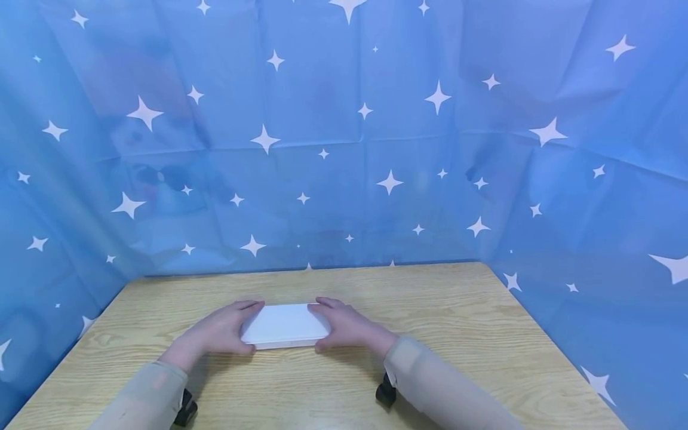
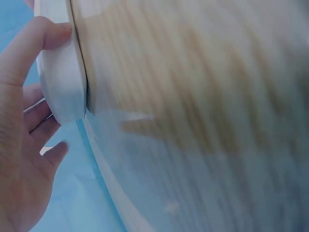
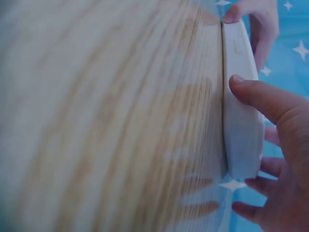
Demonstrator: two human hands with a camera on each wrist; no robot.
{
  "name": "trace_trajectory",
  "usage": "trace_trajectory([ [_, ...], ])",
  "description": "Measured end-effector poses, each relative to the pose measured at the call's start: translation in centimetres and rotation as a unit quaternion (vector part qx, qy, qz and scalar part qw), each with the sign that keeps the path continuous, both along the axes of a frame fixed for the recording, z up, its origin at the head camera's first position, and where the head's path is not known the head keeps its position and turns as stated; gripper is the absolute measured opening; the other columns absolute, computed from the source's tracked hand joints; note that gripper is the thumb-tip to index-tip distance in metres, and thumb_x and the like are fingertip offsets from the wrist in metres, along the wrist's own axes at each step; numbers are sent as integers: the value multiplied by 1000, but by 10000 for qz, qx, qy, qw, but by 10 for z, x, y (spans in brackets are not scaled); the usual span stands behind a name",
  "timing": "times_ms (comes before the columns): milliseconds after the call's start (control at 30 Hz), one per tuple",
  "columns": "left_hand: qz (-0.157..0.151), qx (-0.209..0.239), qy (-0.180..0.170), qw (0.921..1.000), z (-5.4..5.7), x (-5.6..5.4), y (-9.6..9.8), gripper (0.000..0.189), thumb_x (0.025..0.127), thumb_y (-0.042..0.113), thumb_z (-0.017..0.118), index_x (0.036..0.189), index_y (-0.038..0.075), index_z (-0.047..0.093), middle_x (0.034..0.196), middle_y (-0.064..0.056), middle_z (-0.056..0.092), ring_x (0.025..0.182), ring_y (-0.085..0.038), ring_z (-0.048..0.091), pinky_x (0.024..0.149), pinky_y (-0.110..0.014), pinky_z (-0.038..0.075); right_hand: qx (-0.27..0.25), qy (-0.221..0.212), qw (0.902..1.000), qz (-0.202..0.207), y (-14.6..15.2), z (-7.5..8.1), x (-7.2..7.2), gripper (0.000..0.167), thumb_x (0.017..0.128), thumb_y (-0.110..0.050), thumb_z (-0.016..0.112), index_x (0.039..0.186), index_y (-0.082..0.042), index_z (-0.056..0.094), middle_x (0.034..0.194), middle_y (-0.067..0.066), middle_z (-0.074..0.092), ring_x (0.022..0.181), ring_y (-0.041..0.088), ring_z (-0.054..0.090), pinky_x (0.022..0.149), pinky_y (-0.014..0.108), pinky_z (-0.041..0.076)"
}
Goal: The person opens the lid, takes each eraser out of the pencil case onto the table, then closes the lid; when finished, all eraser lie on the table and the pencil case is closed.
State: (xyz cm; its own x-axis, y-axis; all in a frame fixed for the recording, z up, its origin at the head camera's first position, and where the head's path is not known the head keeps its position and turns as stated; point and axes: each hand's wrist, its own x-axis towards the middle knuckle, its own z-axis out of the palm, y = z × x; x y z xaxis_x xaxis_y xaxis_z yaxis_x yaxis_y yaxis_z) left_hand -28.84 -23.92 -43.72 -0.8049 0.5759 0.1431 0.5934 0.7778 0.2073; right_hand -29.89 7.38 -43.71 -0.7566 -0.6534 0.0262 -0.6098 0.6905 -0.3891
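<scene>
A flat white box (image 1: 286, 325) lies on the wooden table in front of me. My left hand (image 1: 228, 328) holds its left end, the thumb on the near side and the fingers toward the far side. At the right end my right hand (image 1: 346, 325) grips it the same way. In the left wrist view, the left thumb presses the side of the white box (image 2: 63, 77). The right wrist view has the right thumb against the box's side wall (image 3: 240, 121), with some fingers spread behind it. The far fingertips are partly hidden.
The wood-grain table (image 1: 301, 388) stretches out around the box. A blue curtain (image 1: 322, 167) with white stars hangs behind the table and along both sides. Small black devices (image 1: 385, 391) sit under both wrists, below the grey sleeves (image 1: 430, 382).
</scene>
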Motion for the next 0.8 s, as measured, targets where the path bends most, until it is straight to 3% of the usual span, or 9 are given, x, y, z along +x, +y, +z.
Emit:
trace_trajectory([
  [267,89,-39,-241,9997,5,3,3,96,63,35,81,142,-4,44,141,-24,47,125,-39,49,103,-49,40,75,50,9999,-104,-5,1,0,84,76,-34,82,148,-16,43,152,13,35,138,29,34,109,39,33],
  [567,-100,-242,-168,9995,8,4,4,93,65,39,81,141,-1,47,136,-31,48,115,-44,55,96,-52,45,302,175,9993,-115,-9,5,3,81,77,-35,79,147,-13,44,151,16,37,137,30,36,109,39,34],
  [800,-96,-216,-108,9997,6,3,3,93,67,39,81,143,-1,45,136,-32,48,116,-45,54,96,-54,45,261,203,9994,54,-7,8,-4,72,79,-33,77,143,-14,50,148,16,42,135,31,39,108,39,35],
])
